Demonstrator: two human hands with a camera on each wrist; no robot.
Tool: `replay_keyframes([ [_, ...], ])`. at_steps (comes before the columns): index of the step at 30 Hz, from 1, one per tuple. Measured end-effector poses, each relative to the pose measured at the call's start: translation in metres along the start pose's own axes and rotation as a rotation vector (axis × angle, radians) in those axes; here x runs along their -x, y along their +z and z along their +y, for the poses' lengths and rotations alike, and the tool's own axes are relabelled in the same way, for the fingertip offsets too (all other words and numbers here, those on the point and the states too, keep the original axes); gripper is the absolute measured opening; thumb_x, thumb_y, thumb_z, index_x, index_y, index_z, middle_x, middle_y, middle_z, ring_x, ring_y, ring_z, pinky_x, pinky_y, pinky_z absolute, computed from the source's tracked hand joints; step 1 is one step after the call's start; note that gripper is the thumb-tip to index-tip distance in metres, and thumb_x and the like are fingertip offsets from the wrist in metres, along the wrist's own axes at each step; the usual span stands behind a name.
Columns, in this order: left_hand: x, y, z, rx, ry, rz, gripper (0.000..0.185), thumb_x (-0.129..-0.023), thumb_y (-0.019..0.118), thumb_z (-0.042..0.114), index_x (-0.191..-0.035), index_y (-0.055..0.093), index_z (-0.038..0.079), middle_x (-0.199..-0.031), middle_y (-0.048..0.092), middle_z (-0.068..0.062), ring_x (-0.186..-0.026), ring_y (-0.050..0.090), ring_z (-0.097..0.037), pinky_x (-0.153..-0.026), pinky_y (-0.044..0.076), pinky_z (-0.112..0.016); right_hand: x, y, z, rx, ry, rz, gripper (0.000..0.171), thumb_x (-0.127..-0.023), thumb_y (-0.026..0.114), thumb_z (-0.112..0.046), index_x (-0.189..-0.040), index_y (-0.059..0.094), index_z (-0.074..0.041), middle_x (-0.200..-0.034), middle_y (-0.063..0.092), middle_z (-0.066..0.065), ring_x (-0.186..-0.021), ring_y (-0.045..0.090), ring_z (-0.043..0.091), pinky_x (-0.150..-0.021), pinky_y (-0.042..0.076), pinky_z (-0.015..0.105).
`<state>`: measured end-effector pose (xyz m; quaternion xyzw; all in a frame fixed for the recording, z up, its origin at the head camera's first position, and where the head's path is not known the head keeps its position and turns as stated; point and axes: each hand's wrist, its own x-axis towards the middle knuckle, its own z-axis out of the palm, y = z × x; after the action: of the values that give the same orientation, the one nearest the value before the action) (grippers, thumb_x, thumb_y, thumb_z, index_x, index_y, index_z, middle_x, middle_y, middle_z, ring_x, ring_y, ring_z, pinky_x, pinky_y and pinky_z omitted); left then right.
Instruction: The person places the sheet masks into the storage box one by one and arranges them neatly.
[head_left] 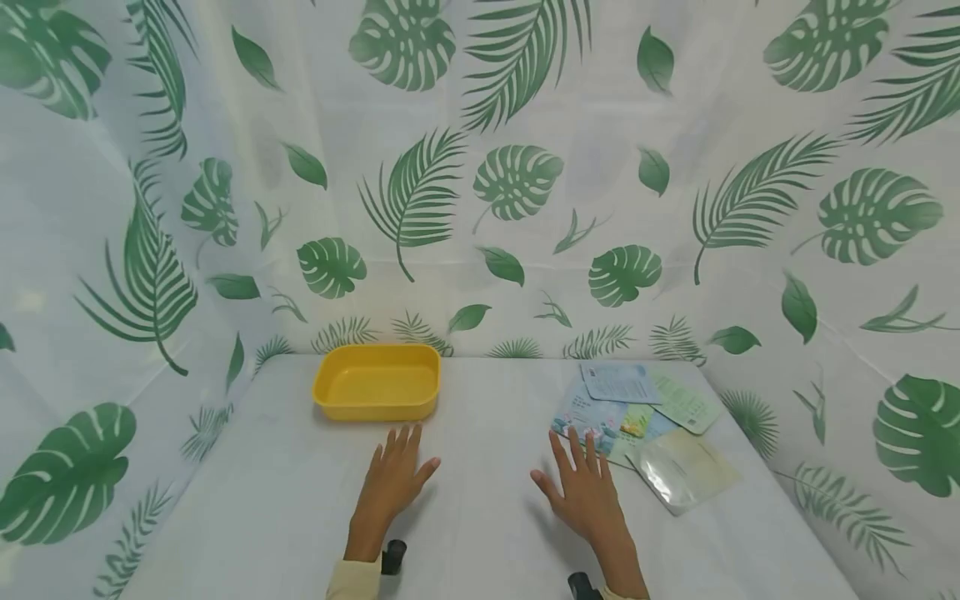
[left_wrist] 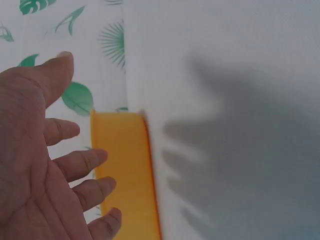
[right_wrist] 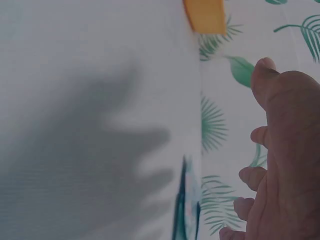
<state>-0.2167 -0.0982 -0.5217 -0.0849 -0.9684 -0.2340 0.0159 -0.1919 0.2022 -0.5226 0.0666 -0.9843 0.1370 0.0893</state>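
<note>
My left hand (head_left: 395, 477) hovers palm down over the white table, fingers spread, its fingertips just in front of a yellow plastic tray (head_left: 377, 412). In the left wrist view the tray's side wall (left_wrist: 127, 170) shows beyond the fingers, and the hand casts a shadow. My right hand (head_left: 585, 496) is also spread above the table and holds nothing. Its fingertips overlap the near edge of a pile of flat packets in the head view. A blue-white packet (head_left: 618, 383), a green one (head_left: 684, 402), a floral one (head_left: 588, 412) and a shiny clear-fronted pouch (head_left: 678, 475) lie there, overlapping.
A white cloth covers the table (head_left: 480, 500). Behind and at both sides hangs a white curtain (head_left: 480, 208) printed with green leaves, meeting the table's back edge. Black wrist cameras (head_left: 393, 557) sit by both wrists.
</note>
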Motion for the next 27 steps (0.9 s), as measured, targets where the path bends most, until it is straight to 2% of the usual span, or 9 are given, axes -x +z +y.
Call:
replay_keyframes([
  [4, 0.001, 0.003, -0.010, 0.038, -0.045, 0.007, 0.068, -0.098, 0.055, 0.040, -0.150, 0.034, 0.002, -0.155, 0.035, -0.022, -0.143, 0.031, -0.043, -0.115, 0.026, -0.061, 0.010, 0.008, 0.008, -0.003, 0.020, -0.027, 0.073, -0.096, 0.047, -0.059, -0.152, 0.036, -0.014, -0.159, 0.027, 0.021, -0.146, 0.018, 0.049, -0.108, 0.025, 0.071],
  [9, -0.003, -0.005, -0.023, 0.085, -0.071, 0.102, 0.062, -0.097, 0.061, 0.030, -0.145, 0.041, -0.003, -0.146, 0.046, -0.023, -0.133, 0.047, -0.041, -0.108, 0.038, -0.056, 0.015, 0.013, 0.013, -0.019, 0.042, -0.048, 0.073, -0.095, 0.049, -0.058, -0.152, 0.037, -0.014, -0.159, 0.027, 0.021, -0.145, 0.018, 0.050, -0.108, 0.024, 0.072],
  [13, -0.013, -0.018, -0.033, 0.066, -0.133, 0.159, 0.058, -0.097, 0.061, 0.027, -0.142, 0.043, -0.003, -0.137, 0.054, -0.024, -0.122, 0.055, -0.041, -0.100, 0.046, -0.055, 0.017, 0.014, 0.015, -0.027, 0.061, -0.060, 0.074, -0.095, 0.049, -0.060, -0.151, 0.038, -0.014, -0.157, 0.029, 0.023, -0.145, 0.018, 0.050, -0.109, 0.022, 0.072],
  [16, -0.021, -0.030, -0.042, 0.041, -0.193, 0.152, 0.057, -0.098, 0.058, 0.026, -0.145, 0.040, -0.002, -0.141, 0.048, -0.028, -0.125, 0.050, -0.047, -0.098, 0.045, -0.060, 0.019, 0.014, 0.017, -0.035, 0.067, -0.069, 0.073, -0.093, 0.051, -0.060, -0.148, 0.043, -0.012, -0.156, 0.031, 0.025, -0.144, 0.020, 0.051, -0.108, 0.023, 0.072],
  [20, -0.027, -0.039, -0.056, 0.016, -0.245, 0.097, 0.060, -0.100, 0.054, 0.026, -0.149, 0.032, -0.001, -0.150, 0.028, -0.034, -0.131, 0.037, -0.055, -0.095, 0.042, -0.068, 0.025, 0.016, 0.020, -0.030, 0.085, -0.136, 0.072, -0.091, 0.056, -0.058, -0.142, 0.050, -0.008, -0.153, 0.034, 0.028, -0.141, 0.024, 0.054, -0.105, 0.025, 0.074],
  [23, -0.030, -0.039, -0.065, 0.013, -0.263, 0.089, 0.063, -0.099, 0.055, 0.026, -0.151, 0.029, 0.001, -0.149, 0.022, -0.038, -0.128, 0.036, -0.059, -0.090, 0.043, -0.070, 0.029, 0.019, 0.023, -0.006, 0.109, -0.204, 0.073, -0.088, 0.060, -0.058, -0.140, 0.051, -0.007, -0.152, 0.035, 0.028, -0.140, 0.025, 0.055, -0.105, 0.025, 0.074],
  [27, -0.029, -0.038, -0.078, 0.062, -0.325, 0.116, 0.062, -0.100, 0.053, 0.024, -0.151, 0.026, 0.002, -0.146, 0.017, -0.042, -0.123, 0.037, -0.062, -0.088, 0.043, -0.071, 0.035, 0.022, 0.027, 0.007, 0.112, -0.237, 0.074, -0.086, 0.064, -0.056, -0.140, 0.051, -0.007, -0.153, 0.034, 0.027, -0.140, 0.025, 0.055, -0.106, 0.023, 0.074],
])
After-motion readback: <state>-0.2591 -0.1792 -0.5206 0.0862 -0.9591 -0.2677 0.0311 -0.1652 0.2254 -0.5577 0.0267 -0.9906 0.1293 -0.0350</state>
